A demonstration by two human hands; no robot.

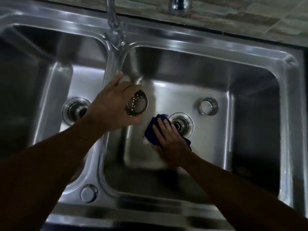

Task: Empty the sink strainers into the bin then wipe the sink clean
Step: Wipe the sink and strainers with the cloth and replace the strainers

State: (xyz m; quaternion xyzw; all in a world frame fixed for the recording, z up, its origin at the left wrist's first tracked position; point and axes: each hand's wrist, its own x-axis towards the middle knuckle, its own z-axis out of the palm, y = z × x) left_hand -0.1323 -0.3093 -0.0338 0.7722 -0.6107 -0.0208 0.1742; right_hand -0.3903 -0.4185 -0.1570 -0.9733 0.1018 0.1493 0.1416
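A double stainless steel sink (208,52) fills the view. My left hand (110,105) grips a perforated metal strainer (137,104) above the left side of the right basin. My right hand (168,139) presses flat on a dark purple cloth (152,132) on the right basin's floor, just left of its open drain (182,125). A second strainer (207,105) lies on the basin floor behind the drain. The left basin's drain (75,110) is open too.
A chrome faucet (115,30) curves over the divider between the basins. A second tap base (178,4) stands on the tiled counter behind. A round cap (89,193) sits on the sink's front rim.
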